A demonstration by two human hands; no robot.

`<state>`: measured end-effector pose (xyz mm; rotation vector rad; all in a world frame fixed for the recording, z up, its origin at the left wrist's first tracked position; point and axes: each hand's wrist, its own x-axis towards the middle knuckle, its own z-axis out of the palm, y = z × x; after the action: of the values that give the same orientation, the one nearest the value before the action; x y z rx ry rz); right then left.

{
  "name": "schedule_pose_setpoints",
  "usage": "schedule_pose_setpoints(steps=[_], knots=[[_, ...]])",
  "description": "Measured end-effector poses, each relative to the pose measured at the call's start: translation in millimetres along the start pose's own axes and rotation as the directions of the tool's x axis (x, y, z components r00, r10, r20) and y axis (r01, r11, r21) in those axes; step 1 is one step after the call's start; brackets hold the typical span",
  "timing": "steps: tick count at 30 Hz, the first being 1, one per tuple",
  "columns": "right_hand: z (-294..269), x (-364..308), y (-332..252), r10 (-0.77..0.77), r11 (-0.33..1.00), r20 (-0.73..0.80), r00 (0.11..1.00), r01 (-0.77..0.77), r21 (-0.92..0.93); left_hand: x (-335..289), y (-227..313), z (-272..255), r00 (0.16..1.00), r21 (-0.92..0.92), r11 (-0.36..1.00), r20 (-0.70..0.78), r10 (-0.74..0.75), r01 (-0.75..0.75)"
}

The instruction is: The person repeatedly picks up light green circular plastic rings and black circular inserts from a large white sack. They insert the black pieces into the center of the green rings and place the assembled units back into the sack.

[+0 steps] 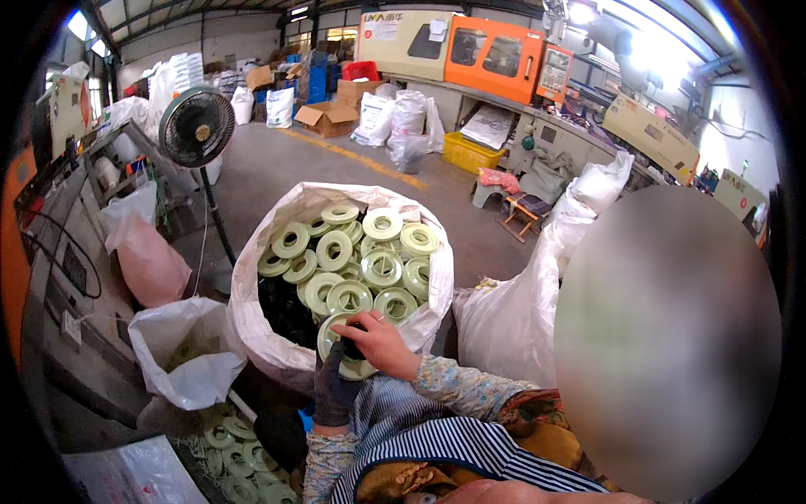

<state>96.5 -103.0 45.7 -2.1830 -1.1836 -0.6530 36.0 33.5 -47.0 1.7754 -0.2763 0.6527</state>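
Observation:
A large white woven sack [252,336] stands open before me, heaped with pale green plastic rings [333,250]. Dark pieces [285,311] show along its left inner side. At the sack's near edge, my left hand [336,393], in a dark glove, grips a pale green plastic ring [328,338] from below, its thumb raised against the ring. My bare right hand [384,343] closes on the same ring from the right, with the index finger stretched across it. Something black shows beneath the right fingers; I cannot tell whether it is a part or the ring's hole.
A smaller white bag [180,344] stands open at the left, above more green rings [239,449] and thin scraps. A standing fan [197,126] rises behind it. At the right are a tall white sack [512,328] and a blurred patch. An orange machine [493,57] stands beyond.

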Motion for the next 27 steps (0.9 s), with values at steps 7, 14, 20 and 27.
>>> schedule_pose_setpoints(steps=[7, 14, 20, 27], knots=[[-42.2, 5.4, 0.5, 0.001, 0.995, 0.606, 0.795, -0.063, 0.081, 6.0, 42.6, -12.9, 0.964, 0.199, 0.947, -0.035, 0.263, -0.251], [-43.5, 25.6, -18.3, 0.055, 0.998, 0.572, 0.818, -0.023, -0.064, -11.2, -22.5, -13.5, 0.998, -0.042, 0.999, 0.063, 0.030, -0.028], [-52.7, 28.4, -14.3, 0.001, 0.978, 0.605, 0.796, -0.127, 0.166, 8.9, 42.4, -30.7, 0.975, 0.181, 0.960, -0.028, 0.222, -0.213], [-51.8, 27.5, -1.6, -0.094, 0.993, 0.602, 0.793, 0.027, 0.119, 12.1, 38.0, -27.2, 0.965, 0.185, 0.950, -0.027, 0.263, -0.253]])
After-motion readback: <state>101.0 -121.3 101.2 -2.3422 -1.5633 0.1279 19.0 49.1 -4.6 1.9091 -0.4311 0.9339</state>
